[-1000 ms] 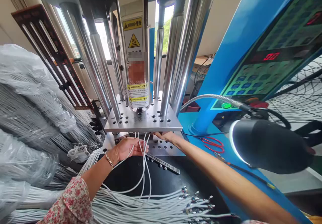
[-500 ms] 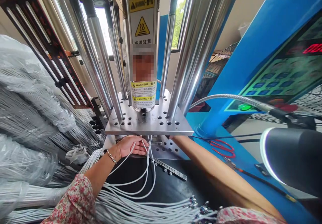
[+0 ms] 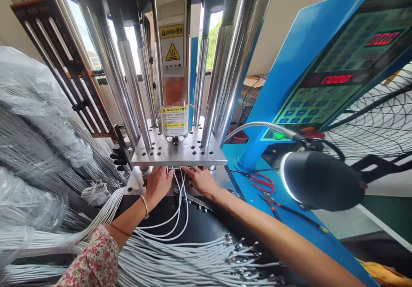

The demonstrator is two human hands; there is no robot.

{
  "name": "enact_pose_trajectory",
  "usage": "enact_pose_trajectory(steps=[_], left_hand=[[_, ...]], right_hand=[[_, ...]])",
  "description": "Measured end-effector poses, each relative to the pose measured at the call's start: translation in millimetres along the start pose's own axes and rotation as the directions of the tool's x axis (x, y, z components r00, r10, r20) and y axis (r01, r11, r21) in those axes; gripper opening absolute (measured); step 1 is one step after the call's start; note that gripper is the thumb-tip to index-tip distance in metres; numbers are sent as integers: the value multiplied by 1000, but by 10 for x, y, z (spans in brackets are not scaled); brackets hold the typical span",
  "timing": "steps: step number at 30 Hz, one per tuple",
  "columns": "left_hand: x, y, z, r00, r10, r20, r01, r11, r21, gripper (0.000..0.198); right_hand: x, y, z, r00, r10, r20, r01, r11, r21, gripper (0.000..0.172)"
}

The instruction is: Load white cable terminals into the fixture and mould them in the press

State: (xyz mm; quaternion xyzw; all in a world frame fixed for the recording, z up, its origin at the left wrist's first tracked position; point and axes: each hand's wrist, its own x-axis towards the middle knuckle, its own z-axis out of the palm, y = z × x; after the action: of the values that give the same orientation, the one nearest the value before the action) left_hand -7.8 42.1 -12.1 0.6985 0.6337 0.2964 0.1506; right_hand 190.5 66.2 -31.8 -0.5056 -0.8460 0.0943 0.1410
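Observation:
My left hand (image 3: pixel 160 185) reaches palm down under the front edge of a thick drilled steel plate (image 3: pixel 178 156) of a vertical press. Its thumb stands apart; the fingertips are hidden beneath the plate. My right hand (image 3: pixel 202 181) is under the same edge from the right, with fingers stretched forward and tips partly hidden. Between the hands, a few white cables (image 3: pixel 179 209) run out from under the plate and curve down toward me. Both hands lie by the lower steel plate (image 3: pixel 137 181). A notched metal bar (image 3: pixel 198 203) lies just in front of it on the black surface.
Many white cables with metal connector ends (image 3: pixel 238 248) lie in front. Wrapped cable bundles (image 3: pixel 35 149) fill the left. On the blue table are red-handled scissors (image 3: pixel 264 183) and pliers (image 3: pixel 268 201). A lamp (image 3: pixel 322 181) and control panel (image 3: pixel 334 80) stand right.
My left hand has turned from palm up, with cables across its fingers, to palm down under the plate. My right hand has come out into view from beneath the plate. The camera view has shifted right.

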Motion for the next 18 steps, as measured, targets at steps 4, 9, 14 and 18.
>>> enact_pose_trajectory(steps=[4, 9, 14, 18], left_hand=[[-90, 72, 154, 966, 256, -39, -223, 898, 378, 34], [-112, 42, 237, 942, 332, -54, -270, 841, 469, 44], [-129, -23, 274, 942, 324, -87, -252, 854, 456, 52], [-81, -73, 202, 945, 318, -72, -264, 877, 401, 44]], right_hand=[[-68, 59, 78, 995, -94, -27, 87, 981, -172, 70], [-12, 135, 142, 991, -130, -21, 124, 975, -185, 81], [11, 155, 195, 995, -90, -53, 83, 988, -127, 86], [40, 158, 137, 989, -64, -132, 72, 996, 56, 66]])
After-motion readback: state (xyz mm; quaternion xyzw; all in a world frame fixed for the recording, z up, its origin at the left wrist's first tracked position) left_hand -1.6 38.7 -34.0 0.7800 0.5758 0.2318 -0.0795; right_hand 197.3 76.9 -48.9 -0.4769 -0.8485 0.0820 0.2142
